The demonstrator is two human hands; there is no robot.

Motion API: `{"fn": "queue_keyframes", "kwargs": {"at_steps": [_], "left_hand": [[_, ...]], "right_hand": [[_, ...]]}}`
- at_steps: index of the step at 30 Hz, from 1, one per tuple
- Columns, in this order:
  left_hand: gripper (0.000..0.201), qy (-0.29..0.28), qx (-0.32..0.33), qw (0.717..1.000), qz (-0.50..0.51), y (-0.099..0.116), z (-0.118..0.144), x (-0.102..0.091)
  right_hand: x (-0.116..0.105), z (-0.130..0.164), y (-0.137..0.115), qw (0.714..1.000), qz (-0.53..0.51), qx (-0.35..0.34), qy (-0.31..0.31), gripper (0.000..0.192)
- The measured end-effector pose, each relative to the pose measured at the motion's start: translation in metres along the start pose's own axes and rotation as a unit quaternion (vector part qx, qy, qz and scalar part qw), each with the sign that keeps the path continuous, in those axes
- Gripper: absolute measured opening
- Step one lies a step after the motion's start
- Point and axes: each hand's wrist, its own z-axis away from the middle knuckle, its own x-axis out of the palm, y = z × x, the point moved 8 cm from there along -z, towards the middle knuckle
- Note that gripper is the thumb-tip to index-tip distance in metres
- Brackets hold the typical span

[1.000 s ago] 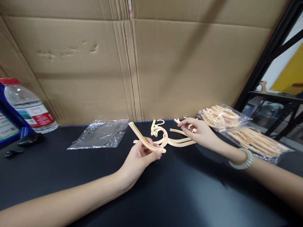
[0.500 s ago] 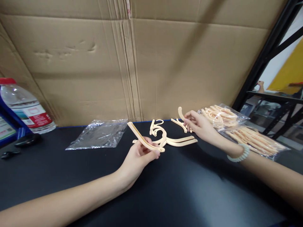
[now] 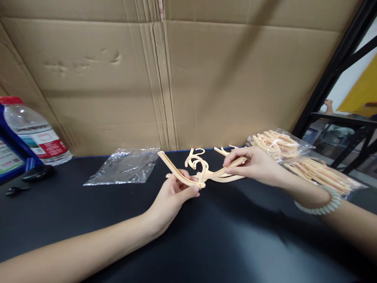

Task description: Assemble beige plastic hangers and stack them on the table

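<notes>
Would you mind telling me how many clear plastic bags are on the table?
3: an empty bag lying flat at left, and two filled bags at right, one near the cardboard, the other beside the right forearm. More may be hidden.

On the table (image 3: 235,243) I see loose hanger pieces (image 3: 203,167) at centre, before the cardboard wall (image 3: 188,78) — an empty bag (image 3: 125,167) lies to their left, two filled bags (image 3: 297,157) to their right. A water bottle (image 3: 35,135) stands far left, and a metal rack (image 3: 332,74) rises behind the filled bags.
</notes>
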Motion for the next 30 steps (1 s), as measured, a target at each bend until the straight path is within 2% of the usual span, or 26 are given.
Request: {"fn": "queue_keyframes", "kwargs": {"at_steps": [7,15,19,23,27,28,30], "left_hand": [[0.034,-0.017,-0.010,0.999,0.029,-0.002,0.001,0.002],[0.034,-0.021,0.001,0.999,0.033,-0.001,0.001,0.003],[0.036,-0.022,-0.008,0.999,0.037,-0.001,0.001,0.003],[0.036,-0.033,-0.010,0.999,0.033,0.000,0.002,0.005],[0.032,-0.058,0.002,0.998,0.019,0.001,0.002,0.009],[0.031,-0.066,0.007,0.998,0.015,0.001,0.002,0.010],[0.031,-0.076,0.013,0.997,0.013,0.000,0.002,0.011]], "right_hand": [[-0.002,0.002,-0.005,0.995,-0.097,0.002,0.034,0.044],[-0.003,0.005,-0.005,0.995,-0.093,0.019,0.028,0.047],[-0.001,0.007,-0.008,0.992,-0.111,0.012,0.054,0.047],[0.020,0.012,-0.005,0.980,-0.191,0.017,0.059,0.042],[0.063,0.019,-0.003,0.970,-0.239,0.010,-0.051,0.019],[0.070,0.021,-0.002,0.967,-0.246,0.008,-0.069,0.017],[0.074,0.023,0.000,0.963,-0.261,0.006,-0.065,0.017]]}}
